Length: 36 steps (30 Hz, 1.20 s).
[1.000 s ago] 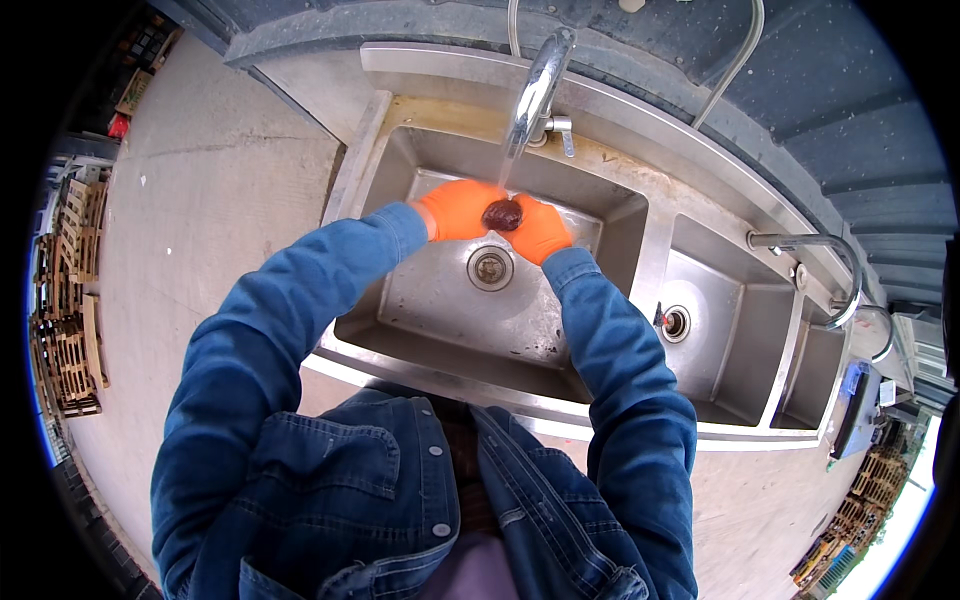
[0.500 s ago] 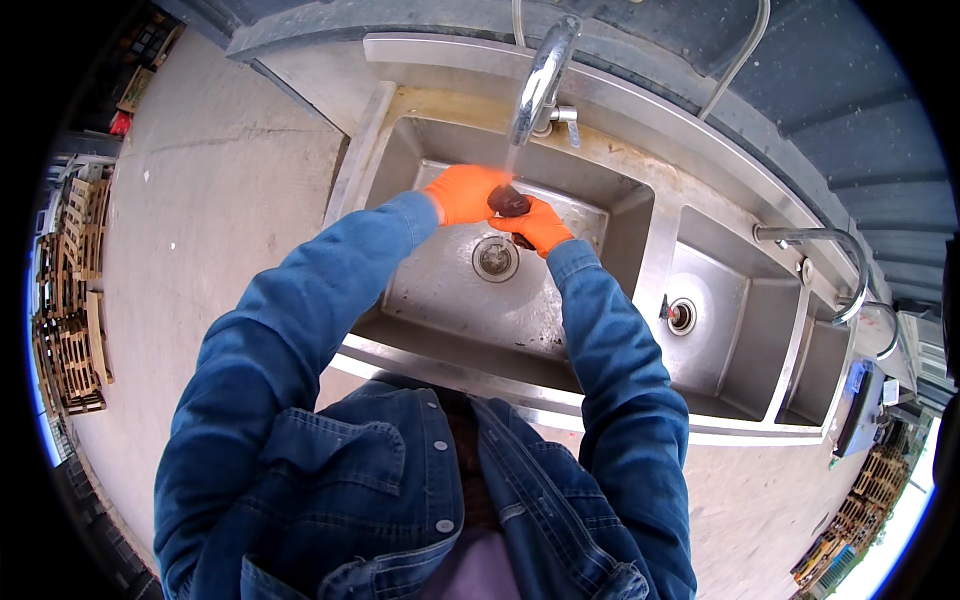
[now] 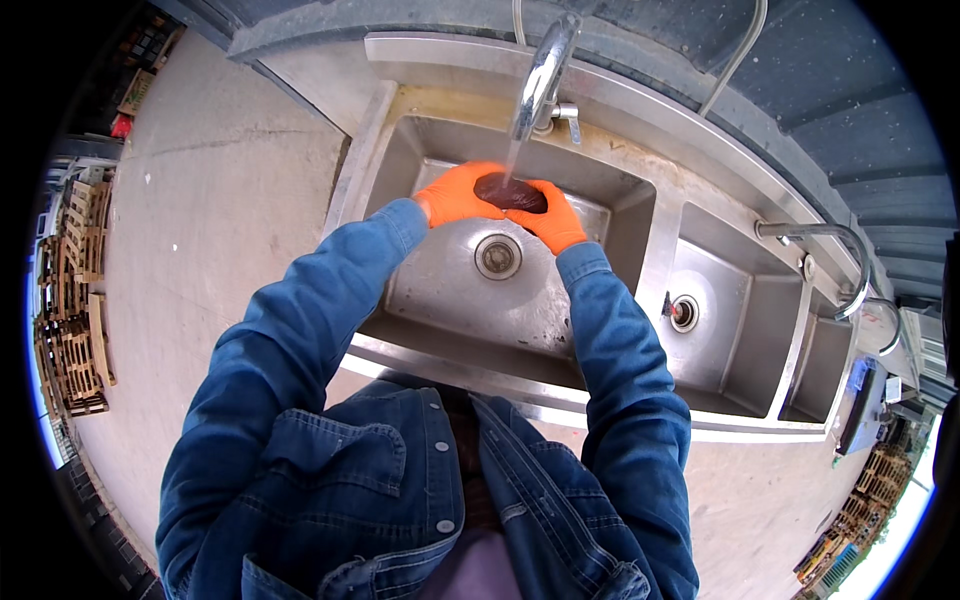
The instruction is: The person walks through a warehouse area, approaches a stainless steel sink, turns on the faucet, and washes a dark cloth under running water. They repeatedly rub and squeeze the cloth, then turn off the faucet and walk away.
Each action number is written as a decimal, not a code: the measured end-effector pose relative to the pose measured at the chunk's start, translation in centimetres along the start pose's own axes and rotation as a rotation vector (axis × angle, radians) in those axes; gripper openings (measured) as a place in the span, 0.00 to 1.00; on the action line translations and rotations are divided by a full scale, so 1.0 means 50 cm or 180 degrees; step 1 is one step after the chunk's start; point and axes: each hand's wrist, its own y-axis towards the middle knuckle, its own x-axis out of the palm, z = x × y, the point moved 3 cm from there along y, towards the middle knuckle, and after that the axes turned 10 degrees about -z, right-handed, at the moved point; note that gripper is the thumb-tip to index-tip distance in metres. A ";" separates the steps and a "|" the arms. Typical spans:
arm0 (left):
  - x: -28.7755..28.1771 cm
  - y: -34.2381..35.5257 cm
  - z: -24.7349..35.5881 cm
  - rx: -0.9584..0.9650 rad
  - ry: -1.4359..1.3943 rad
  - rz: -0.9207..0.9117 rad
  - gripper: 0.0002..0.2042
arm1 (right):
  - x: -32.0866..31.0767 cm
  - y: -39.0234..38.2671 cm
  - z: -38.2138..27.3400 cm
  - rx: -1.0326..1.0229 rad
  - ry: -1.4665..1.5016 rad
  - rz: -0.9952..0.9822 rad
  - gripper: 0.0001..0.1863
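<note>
A dark reddish-brown, smooth oblong item (image 3: 512,194), its kind unclear, is held level between both of my hands. Water from the chrome faucet (image 3: 541,80) runs onto its top. My left hand (image 3: 458,194), in an orange glove, closes round its left end. Round the right end my right hand (image 3: 556,217) is closed, gloved the same way. Both hands are over the large steel sink basin (image 3: 460,320), just behind its drain (image 3: 498,257). The gloved palms and the item's underside are hidden.
A smaller basin (image 3: 710,345) with a second drain adjoins on the right, and another faucet (image 3: 840,240) arches over that side. A lever handle (image 3: 567,115) sits beside the near faucet. Wooden pallets (image 3: 80,290) are stacked far left on the concrete floor (image 3: 220,190).
The dark item has been turned from a tilted hold to lying crosswise, so more of it shows. My hands have spread apart to its two ends.
</note>
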 end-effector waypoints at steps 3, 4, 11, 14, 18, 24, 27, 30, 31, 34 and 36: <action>-0.002 -0.001 -0.002 -0.0188 0.0273 -0.0264 0.26 | 0.001 -0.016 -0.032 -0.0326 -0.0402 0.0041 0.28; -0.002 -0.001 -0.002 -0.0236 0.0378 -0.0398 0.25 | 0.001 -0.019 -0.040 -0.0438 -0.0473 0.0033 0.28; -0.028 -0.003 -0.003 -0.1062 -0.0488 -0.0794 0.18 | 0.012 -0.022 -0.101 -0.1346 -0.2107 0.0364 0.27; -0.037 -0.011 -0.023 -0.1397 -0.1431 -0.0519 0.19 | 0.022 -0.019 -0.114 -0.1436 -0.2309 0.0426 0.26; 0.001 -0.020 -0.041 -0.1526 -0.3400 -0.0487 0.23 | 0.025 0.005 -0.121 -0.1615 -0.2575 0.0662 0.23; 0.034 -0.058 0.010 -0.1316 -0.3743 -0.1628 0.25 | 0.018 0.001 -0.155 -0.2154 -0.2953 0.0679 0.14; 0.031 -0.060 0.013 -0.1132 -0.2863 -0.1845 0.23 | 0.004 0.002 -0.153 -0.2608 -0.3133 0.0628 0.15; 0.025 -0.052 0.006 -0.1348 -0.1819 -0.2155 0.19 | 0.004 0.004 -0.154 -0.2801 -0.3380 0.0372 0.15; 0.024 -0.052 0.006 -0.1353 -0.1755 -0.2118 0.18 | 0.006 0.005 -0.155 -0.2819 -0.3474 0.0255 0.14; 0.007 -0.053 0.030 -0.0932 -0.0173 -0.1574 0.21 | 0.017 0.008 -0.139 -0.1650 -0.3576 -0.0579 0.14; -0.004 -0.047 0.042 -0.0360 0.0944 -0.1189 0.22 | 0.019 0.005 -0.132 -0.1331 -0.3258 -0.0424 0.13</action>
